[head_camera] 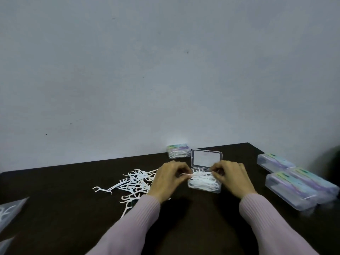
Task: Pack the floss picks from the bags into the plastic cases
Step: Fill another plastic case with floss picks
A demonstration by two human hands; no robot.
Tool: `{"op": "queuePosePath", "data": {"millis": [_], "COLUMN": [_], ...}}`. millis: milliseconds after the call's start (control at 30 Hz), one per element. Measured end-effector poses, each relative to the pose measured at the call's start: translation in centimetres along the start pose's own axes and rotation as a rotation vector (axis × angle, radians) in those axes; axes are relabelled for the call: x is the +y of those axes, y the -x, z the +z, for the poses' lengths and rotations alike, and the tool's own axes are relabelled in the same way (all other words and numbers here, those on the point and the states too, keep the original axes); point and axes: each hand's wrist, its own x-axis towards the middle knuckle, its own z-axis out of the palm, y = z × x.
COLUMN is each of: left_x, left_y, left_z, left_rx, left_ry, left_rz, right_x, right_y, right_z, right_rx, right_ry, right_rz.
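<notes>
Hands (pixel 170 178) pinching thin white picks (pixel 199 178), clear case (pixel 204 188)

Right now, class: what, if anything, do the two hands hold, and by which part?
Both hands pinch a small bunch of floss picks by its two ends, over the open case.

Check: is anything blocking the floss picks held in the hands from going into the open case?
Nothing visible does. Both hands, left hand and right hand, hold floss picks directly over the open case; its lid stands raised behind.
</notes>
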Motion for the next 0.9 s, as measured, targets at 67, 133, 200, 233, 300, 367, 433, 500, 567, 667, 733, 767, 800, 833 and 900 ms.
{"op": "queuePosePath", "data": {"millis": [67, 133, 200, 233, 300, 367, 433, 500, 567, 667, 733, 767, 800, 833, 900], "left_x": [0.6, 1.2, 1.6, 1.8, 1.8, 1.7, 1.4, 1.1, 0.8, 0.7, 0.7, 0.8, 0.8, 0.7, 0.7], "left_y": [-0.7, -1.2, -1.6, -1.7, -1.7, -1.8, -1.8, -1.8, -1.6, -1.5, -1.4, -1.4, -1.4, -1.4, -1.3], "left_z": [1.1, 1.9, 2.8, 3.1, 3.6, 3.9, 4.1, 4.0, 4.1, 4.3, 4.4, 4.4, 4.4, 4.4, 4.5], "left_rx": [0.011, 0.023, 0.02, 0.016, 0.014, 0.029, 0.057, 0.066, 0.042, 0.021, 0.01, 0.003, 0.002, 0.01, 0.02], "left_ry": [0.016, 0.031, 0.038, 0.041, 0.069, 0.107, 0.099, 0.064, 0.056, 0.129, 0.224, 0.27, 0.304, 0.332, 0.361], "left_rz": [-0.001, -0.005, -0.012, -0.018, -0.042, -0.054, -0.045, -0.044, -0.058, -0.086, -0.105, -0.118, -0.129, -0.137, -0.151], "right_x": [0.1, 0.1, 0.5, 0.7, 1.2, 1.7, 2.0, 2.0, 1.8, 1.6, 1.3, 1.2, 1.1, 1.0, 0.9], "right_y": [-0.1, -0.1, -0.1, -0.1, -0.2, -0.2, -0.3, -0.3, -0.3, -0.2, -0.1, -0.1, 0.0, 0.1, 0.1], "right_z": [-0.2, -0.3, -0.6, -0.8, -1.1, -1.2, -1.3, -1.3, -1.3, -1.4, -1.3, -1.2, -1.1, -1.1, -1.1], "right_rx": [-0.021, -0.053, -0.038, -0.024, -0.007, -0.033, -0.076, -0.111, -0.131, -0.093, -0.077, -0.078, -0.082, -0.082, -0.071], "right_ry": [0.002, -0.045, -0.105, -0.13, -0.164, -0.184, -0.217, -0.242, -0.269, -0.301, -0.297, -0.272, -0.237, -0.201, -0.162], "right_rz": [0.002, 0.01, 0.02, 0.033, 0.073, 0.115, 0.131, 0.127, 0.118, 0.113, 0.107, 0.103, 0.097, 0.088, 0.077]}}
